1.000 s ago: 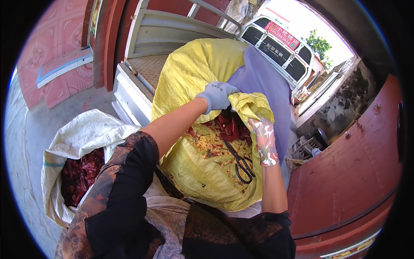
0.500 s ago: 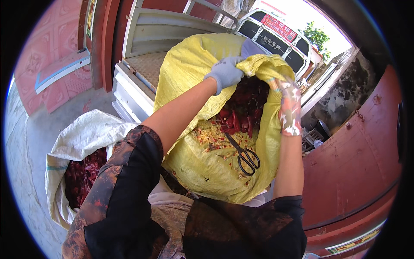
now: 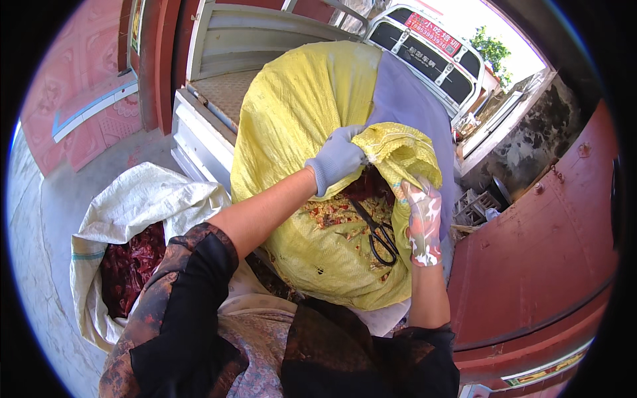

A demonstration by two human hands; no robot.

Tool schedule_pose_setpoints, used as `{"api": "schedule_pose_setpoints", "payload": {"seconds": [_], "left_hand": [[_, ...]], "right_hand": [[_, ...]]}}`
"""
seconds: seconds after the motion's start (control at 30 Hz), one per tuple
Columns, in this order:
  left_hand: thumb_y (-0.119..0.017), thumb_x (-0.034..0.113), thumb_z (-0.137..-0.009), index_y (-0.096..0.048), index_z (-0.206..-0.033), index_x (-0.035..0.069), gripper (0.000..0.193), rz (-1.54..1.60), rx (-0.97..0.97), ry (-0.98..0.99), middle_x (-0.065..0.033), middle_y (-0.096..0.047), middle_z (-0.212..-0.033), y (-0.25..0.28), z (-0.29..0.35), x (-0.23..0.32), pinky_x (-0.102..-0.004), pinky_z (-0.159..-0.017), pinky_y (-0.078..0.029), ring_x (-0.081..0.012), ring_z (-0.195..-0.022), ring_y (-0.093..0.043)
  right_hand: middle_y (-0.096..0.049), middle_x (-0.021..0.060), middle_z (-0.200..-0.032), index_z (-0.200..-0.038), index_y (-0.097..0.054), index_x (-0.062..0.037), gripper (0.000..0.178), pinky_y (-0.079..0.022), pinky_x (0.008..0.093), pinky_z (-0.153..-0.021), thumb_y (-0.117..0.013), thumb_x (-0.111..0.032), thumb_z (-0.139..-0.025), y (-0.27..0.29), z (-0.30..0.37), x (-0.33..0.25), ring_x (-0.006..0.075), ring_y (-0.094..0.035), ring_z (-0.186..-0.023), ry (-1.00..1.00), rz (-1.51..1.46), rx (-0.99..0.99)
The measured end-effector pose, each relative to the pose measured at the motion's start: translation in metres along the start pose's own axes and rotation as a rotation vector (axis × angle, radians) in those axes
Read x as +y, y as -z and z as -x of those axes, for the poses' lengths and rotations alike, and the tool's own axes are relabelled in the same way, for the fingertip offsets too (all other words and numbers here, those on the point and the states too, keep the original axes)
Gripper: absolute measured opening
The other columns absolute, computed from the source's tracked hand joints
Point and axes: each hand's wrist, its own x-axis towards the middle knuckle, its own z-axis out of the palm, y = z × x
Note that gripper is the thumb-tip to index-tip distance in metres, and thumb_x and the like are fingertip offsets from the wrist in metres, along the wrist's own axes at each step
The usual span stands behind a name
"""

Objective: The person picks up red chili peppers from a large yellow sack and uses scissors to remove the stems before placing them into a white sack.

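Note:
A big yellow woven sack [image 3: 298, 93] bulges in front of me, its mouth turned toward me. My left hand [image 3: 337, 158], in a grey glove, is closed on the sack's upper rim. On the right edge of the mouth, my right hand [image 3: 423, 219], in a camouflage-patterned glove, grips the yellow fabric, its fingertips partly hidden by the folds. Dark red dried chillies [image 3: 369, 186] show in the shaded opening. Below them, yellow seeds and red bits [image 3: 328, 211] lie on the sack's lower flap. Black-handled scissors [image 3: 379, 239] rest on this flap, blades pointing up into the mouth.
At my left on the floor, a white woven sack [image 3: 133, 199] stands open with dark red chillies [image 3: 136, 265] inside. Behind the yellow sack are a truck bed [image 3: 229, 86] and a purple-grey cloth [image 3: 415, 113]. A red metal gate [image 3: 531, 265] stands close on the right.
Both hands have drawn the sack's rim down and toward me, so the mouth is narrower and fewer chillies show. More of the purple-grey cloth behind is visible.

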Motion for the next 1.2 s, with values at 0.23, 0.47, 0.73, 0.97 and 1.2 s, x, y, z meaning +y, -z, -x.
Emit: {"api": "schedule_pose_setpoints", "payload": {"seconds": [0.23, 0.47, 0.73, 0.97, 1.2], "left_hand": [[-0.070, 0.001, -0.066, -0.055, -0.118, 0.004, 0.053, -0.605, -0.032, -0.130, -0.0118, -0.064, -0.101, -0.006, 0.044, -0.001, -0.0312, -0.091, -0.046, -0.0215, -0.094, -0.061], [-0.056, 0.007, -0.072, -0.052, -0.111, 0.013, 0.040, -1.520, 0.051, -0.501, -0.0106, -0.057, -0.095, 0.051, -0.031, 0.057, -0.0365, -0.079, -0.045, -0.0283, -0.094, -0.056], [-0.057, 0.011, -0.077, -0.054, -0.105, 0.018, 0.029, -1.924, 0.239, -0.176, -0.0064, -0.053, -0.102, 0.147, -0.045, 0.017, -0.0397, -0.078, -0.045, -0.0250, -0.098, -0.053], [-0.058, 0.009, -0.078, -0.046, -0.113, 0.016, 0.037, -1.960, 0.260, 0.225, -0.0073, -0.052, -0.106, 0.169, -0.024, -0.031, -0.0398, -0.082, -0.044, -0.0236, -0.104, -0.053], [-0.060, 0.010, -0.076, -0.035, -0.130, 0.018, 0.060, -1.789, 0.228, 0.149, -0.0088, -0.042, -0.126, 0.177, -0.003, -0.025, -0.0429, -0.088, -0.041, -0.0269, -0.113, -0.047]], "right_hand": [[-0.062, 0.0147, -0.094, -0.093, -0.063, 0.0046, 0.024, -0.053, 0.0313, -0.072, -0.070, -0.012, -0.076, 0.010, 0.070, -0.023, 0.0227, -0.061, -0.083, -0.130, 0.174, -0.051], [-0.064, 0.0140, -0.080, -0.092, -0.063, -0.0029, 0.022, -0.047, 0.0333, -0.062, -0.066, -0.021, -0.080, 0.038, -0.048, -0.087, 0.0263, -0.061, -0.069, 0.468, 1.003, 0.056], [-0.066, 0.0149, -0.088, -0.100, -0.063, -0.0045, 0.030, -0.047, 0.0339, -0.071, -0.061, -0.030, -0.083, 0.041, -0.116, -0.003, 0.0278, -0.063, -0.079, 0.166, 1.046, 0.107], [-0.064, 0.0137, -0.097, -0.100, -0.065, -0.0121, 0.036, -0.047, 0.0402, -0.079, -0.059, -0.042, -0.080, 0.033, -0.142, 0.087, 0.0340, -0.060, -0.090, -0.264, 1.503, -0.094], [-0.064, 0.0144, -0.096, -0.103, -0.064, -0.0080, 0.038, -0.048, 0.0342, -0.076, -0.059, -0.039, -0.081, 0.077, -0.122, 0.079, 0.0283, -0.061, -0.086, -0.323, 1.001, -0.110]]}}
